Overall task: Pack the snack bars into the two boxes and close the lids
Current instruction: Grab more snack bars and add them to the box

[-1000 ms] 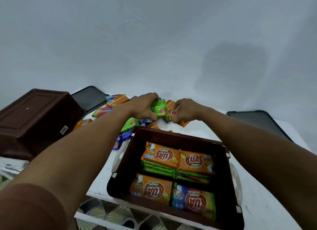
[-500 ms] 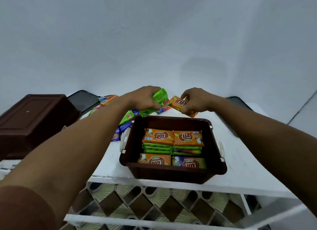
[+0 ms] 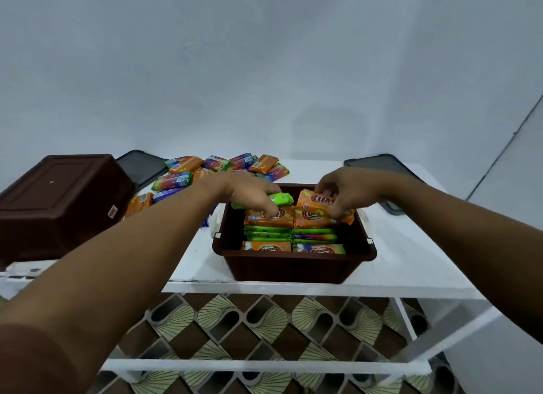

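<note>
Both hands have dropped from the far pile into the box (image 3: 288, 265) at the bench's (image 3: 411, 261) near edge. The left hand (image 3: 249, 192) has its fingers clamped on a green bar (image 3: 281, 199), and the right hand (image 3: 345, 192) pinches an orange bar (image 3: 318, 202). Beyond them lie loose bars (image 3: 223, 164).

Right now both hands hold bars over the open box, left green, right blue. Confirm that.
Not quite: the head view shows the right hand holding an orange bar, not blue. The left hand, green bar and open box are as stated.

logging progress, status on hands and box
Left hand grips green bar over open box. Right hand grips orange bar there. Loose bars behind; nothing blocking.
</note>
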